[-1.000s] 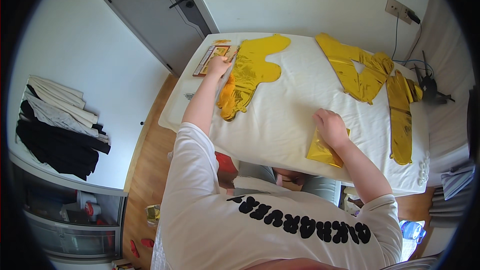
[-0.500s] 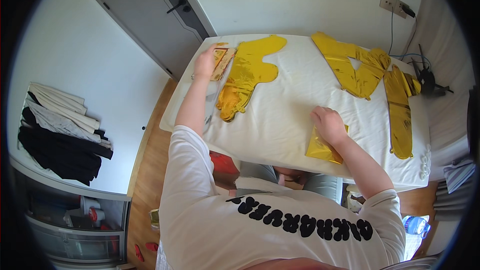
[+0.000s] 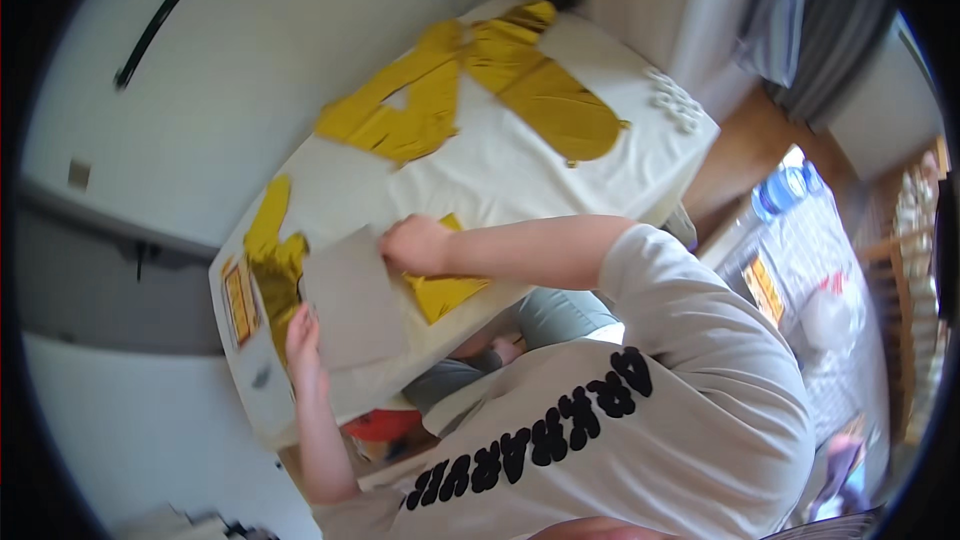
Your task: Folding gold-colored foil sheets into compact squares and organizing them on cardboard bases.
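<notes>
- My left hand [image 3: 304,342] pinches the grey sheet [image 3: 355,302] at its left edge, fingers nearly together;
- my right hand [image 3: 416,245] curls over the gold foil [image 3: 440,297], beside the sheet; I cannot tell what it grips;
- the foil lies on the worktop [image 3: 520,172], near its front edge

The left hand [image 3: 303,335] grips the left edge of a pale flat sheet [image 3: 352,300] above the white-covered table [image 3: 520,175]. The right hand [image 3: 415,245], fingers curled, is at the sheet's right edge, partly over a folded gold foil piece [image 3: 448,298]. On the far side lies a gold foil balloon with a triangular hole [image 3: 425,105]; right of it, a long gold foil balloon [image 3: 560,105].
</notes>
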`<state>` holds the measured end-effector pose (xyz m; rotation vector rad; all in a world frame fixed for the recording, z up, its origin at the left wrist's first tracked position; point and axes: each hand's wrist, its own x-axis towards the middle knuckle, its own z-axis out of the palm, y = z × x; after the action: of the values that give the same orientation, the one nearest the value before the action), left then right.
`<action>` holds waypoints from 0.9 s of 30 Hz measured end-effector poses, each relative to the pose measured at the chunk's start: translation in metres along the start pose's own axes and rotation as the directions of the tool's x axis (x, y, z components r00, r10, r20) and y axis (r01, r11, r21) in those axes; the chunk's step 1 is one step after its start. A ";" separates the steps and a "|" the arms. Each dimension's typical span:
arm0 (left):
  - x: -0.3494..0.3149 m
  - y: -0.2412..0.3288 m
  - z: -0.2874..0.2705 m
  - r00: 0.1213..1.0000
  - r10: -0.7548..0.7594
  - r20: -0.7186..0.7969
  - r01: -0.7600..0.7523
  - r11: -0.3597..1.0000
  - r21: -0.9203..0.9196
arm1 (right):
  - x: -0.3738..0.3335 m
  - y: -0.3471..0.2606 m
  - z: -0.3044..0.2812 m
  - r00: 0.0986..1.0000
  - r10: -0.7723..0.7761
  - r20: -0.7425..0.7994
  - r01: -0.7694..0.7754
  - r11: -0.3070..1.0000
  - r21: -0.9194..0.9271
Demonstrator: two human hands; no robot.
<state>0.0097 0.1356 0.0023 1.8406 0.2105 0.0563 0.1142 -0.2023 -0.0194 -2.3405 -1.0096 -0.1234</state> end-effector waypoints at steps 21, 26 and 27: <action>0.045 0.233 0.518 0.310 0.386 0.869 -0.924 0.336 0.181 | -0.003 0.023 -0.004 0.951 0.146 -0.274 0.027 0.840 0.542; 0.073 0.198 0.635 0.310 0.570 0.761 -0.937 0.321 0.141 | -0.027 0.051 -0.053 0.925 0.190 -0.329 0.062 0.778 0.625; 0.082 0.197 0.644 0.331 0.610 0.720 -0.929 0.343 0.136 | -0.026 0.055 -0.059 0.923 0.188 -0.336 0.077 0.764 0.641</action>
<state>0.2077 -0.5136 0.0065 2.2499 -1.3446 0.1786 0.1425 -0.2811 -0.0047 -1.6164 -0.6398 -0.1700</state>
